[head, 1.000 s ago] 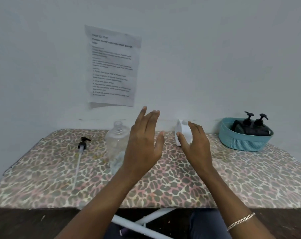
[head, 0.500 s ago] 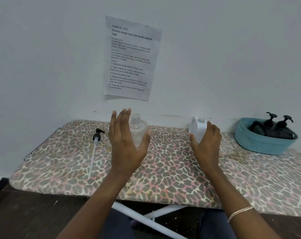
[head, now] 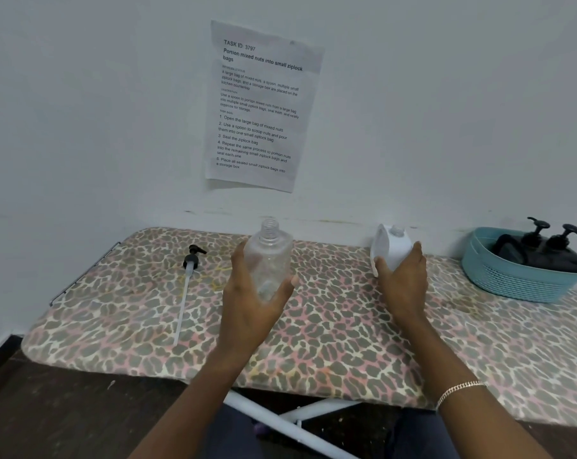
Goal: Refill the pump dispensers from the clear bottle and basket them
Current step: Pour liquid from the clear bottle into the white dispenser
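The clear bottle (head: pixel 269 256) is held upright in the left grip (head: pixel 250 303) – thumb on one side, fingers wrapped round the other, the palm covering its lower part. Its threaded neck is uncapped. Whether its base rests on the counter (head: pixel 330 326) cannot be told, as it is hidden by the grip.

A white container (head: pixel 393 248) is clasped by the right grip (head: pixel 404 286) from behind, thumb and fingers curled round its sides; a clear neck is seen at its top. A bracelet (head: pixel 459 390) is worn on the wrist below this grip.

To the outer side of the left grip, well apart from it, a pump (head: pixel 185 293) lies flat on the leopard-print counter – black head toward the wall, long pale tube toward the near edge.

Well beyond the right grip, on its outer side, a teal basket (head: pixel 518 279) stands on the counter. Two black dispensers (head: pixel 545 250) are seen inside it, pump heads above the rim.

A printed sheet (head: pixel 260 107) is fixed to the wall above and between the two grips.
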Tool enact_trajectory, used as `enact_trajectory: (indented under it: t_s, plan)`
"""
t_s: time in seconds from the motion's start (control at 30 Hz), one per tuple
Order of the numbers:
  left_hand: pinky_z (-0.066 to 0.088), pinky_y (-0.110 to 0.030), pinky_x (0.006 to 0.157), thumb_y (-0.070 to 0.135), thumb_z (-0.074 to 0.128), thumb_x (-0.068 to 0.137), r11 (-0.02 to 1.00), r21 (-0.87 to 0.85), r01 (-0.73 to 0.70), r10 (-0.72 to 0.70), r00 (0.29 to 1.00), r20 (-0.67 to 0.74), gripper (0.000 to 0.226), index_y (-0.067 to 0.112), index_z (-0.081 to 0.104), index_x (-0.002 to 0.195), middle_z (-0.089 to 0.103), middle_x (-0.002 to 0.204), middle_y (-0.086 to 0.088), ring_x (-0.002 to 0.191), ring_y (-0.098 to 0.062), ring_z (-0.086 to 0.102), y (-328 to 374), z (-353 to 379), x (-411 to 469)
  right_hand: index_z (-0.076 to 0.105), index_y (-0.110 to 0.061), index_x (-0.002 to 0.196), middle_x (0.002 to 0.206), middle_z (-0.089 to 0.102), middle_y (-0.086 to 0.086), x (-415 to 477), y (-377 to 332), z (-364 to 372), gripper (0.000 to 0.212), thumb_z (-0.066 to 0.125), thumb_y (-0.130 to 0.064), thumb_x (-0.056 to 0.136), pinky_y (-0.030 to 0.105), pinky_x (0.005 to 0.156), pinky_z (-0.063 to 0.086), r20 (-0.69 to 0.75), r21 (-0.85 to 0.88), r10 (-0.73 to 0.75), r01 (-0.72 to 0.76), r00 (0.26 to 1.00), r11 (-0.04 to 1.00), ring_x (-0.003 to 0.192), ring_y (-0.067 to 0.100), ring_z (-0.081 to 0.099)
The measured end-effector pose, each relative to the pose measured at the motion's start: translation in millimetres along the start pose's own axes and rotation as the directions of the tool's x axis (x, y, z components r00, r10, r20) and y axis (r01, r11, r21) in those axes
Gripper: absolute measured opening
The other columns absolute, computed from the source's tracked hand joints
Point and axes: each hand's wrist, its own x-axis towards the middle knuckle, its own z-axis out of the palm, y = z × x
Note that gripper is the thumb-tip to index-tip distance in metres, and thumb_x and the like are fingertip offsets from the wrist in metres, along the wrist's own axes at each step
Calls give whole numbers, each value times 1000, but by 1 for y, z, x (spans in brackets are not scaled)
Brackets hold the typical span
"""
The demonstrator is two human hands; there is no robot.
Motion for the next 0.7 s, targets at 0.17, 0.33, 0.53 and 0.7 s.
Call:
enact_trajectory:
  t_s: [0.17,0.33,0.53,0.7]
  plan:
    - [43,4,77,41,82,87,1000,-9,17,-17,1000,-21,76,30,34,144,59,133,3,114,-11,62,-4,5,0,36,-7,153,146,54,17,14,-2,2,78,73,-41,93,51,103,52,0,72,60,-59,998,996,128,38,57]
    - [46,0,82,31,78,92,1000,-1,21,-21,999,-37,68,28,34,144,60,131,6,115,-11,64,-10,6,-1,47,-3,138,133,62,20,17,-2,0,62,75,-35,93,44,85,54,30,58,57,-59,998,997,114,38,63]
    - [57,-23,86,30,76,94,998,62,-27,28,1000,-10,67,25,32,145,61,135,-1,114,-18,66,-12,10,-2,49,-4,138,132,63,17,-4,6,-11,63,78,-34,90,33,75,46,75,54,-6,2,997,999,112,34,63]
    - [61,-40,85,30,74,95,985,140,-97,92,995,43,71,24,31,150,60,139,-5,114,-23,66,-7,16,-4,50,-8,143,134,63,13,-31,12,-27,71,82,-38,87,33,77,49,118,88,-87,77,989,993,114,31,64]
